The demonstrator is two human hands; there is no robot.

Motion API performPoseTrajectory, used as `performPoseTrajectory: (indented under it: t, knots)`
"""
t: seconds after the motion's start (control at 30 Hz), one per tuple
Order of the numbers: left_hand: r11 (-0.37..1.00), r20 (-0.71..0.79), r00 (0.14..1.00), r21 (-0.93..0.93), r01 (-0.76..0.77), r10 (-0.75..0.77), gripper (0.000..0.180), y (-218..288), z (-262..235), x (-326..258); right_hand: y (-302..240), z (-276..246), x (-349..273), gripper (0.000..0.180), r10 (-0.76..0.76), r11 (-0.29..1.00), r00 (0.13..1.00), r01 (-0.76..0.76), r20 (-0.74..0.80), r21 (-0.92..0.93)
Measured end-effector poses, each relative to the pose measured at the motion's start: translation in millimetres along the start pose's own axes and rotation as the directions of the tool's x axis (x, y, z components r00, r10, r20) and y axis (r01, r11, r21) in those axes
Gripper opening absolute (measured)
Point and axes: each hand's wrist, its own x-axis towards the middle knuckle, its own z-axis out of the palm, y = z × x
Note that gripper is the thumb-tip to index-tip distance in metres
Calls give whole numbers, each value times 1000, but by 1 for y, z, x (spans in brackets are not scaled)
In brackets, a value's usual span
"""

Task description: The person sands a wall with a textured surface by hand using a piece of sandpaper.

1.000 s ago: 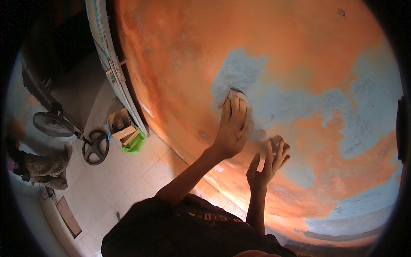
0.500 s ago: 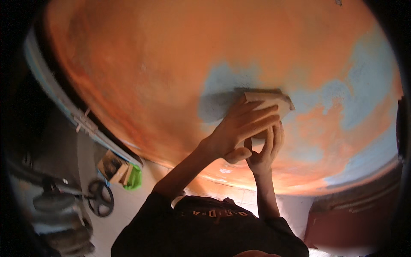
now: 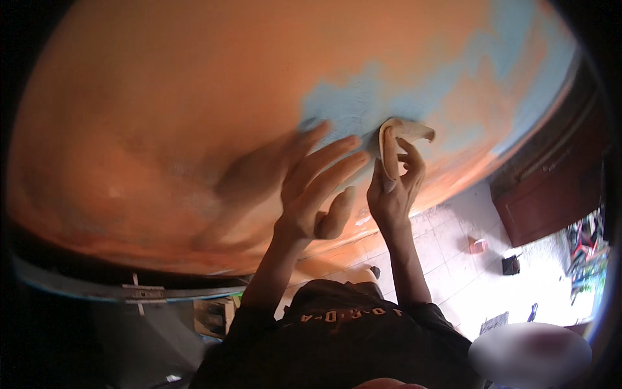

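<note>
Before me curves a broad orange panel [image 3: 194,84] with uneven light-blue patches. In my right hand [image 3: 396,198] is a bent, tan sheet of sandpaper [image 3: 413,129], pinched between fingers and thumb, its upper edge against the panel by a blue patch. My left hand [image 3: 317,194] holds nothing. Its fingers are spread toward the panel, just left of the sandpaper, and throw a shadow on the orange area. Whether those fingertips touch the surface I cannot tell.
Below the panel, a light tiled floor [image 3: 431,249] stretches to the right. A dark red cabinet-like piece [image 3: 551,181] stands at the right, with a small pinkish container [image 3: 478,245] and a dark object [image 3: 510,264] nearby. A cardboard box [image 3: 217,314] sits lower left.
My left hand has come off the sandpaper and moved left, fingers spreading. The sandpaper, flatter before under both hands, is now bent in my right hand alone. The view has turned.
</note>
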Motion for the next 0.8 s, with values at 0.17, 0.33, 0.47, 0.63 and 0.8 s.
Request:
performPoseTrajectory:
  t: [0.17, 0.33, 0.47, 0.63, 0.8]
  knots:
    - [799, -56, 982, 575, 177, -178, 46, 7, -22, -26, -16, -1, 46, 58, -22, 1000, 997, 21, -80, -12]
    - [672, -20, 943, 697, 251, -332, 53, 4, -17, -50, -23, -7, 82, 55, -50, 997, 989, 42, -140, -63]
    - [666, 18, 947, 715, 213, -322, 54, -2, -12, -59, -46, 1, 36, 63, 74, 993, 997, -72, 20, -95]
    - [663, 41, 958, 730, 165, -285, 56, -6, -15, -60, -35, -17, 104, 65, -94, 993, 987, 85, -129, -79]
    - [683, 31, 962, 710, 170, -272, 51, -7, -9, -60, -41, 6, 34, 47, 41, 999, 999, -41, -9, -17]
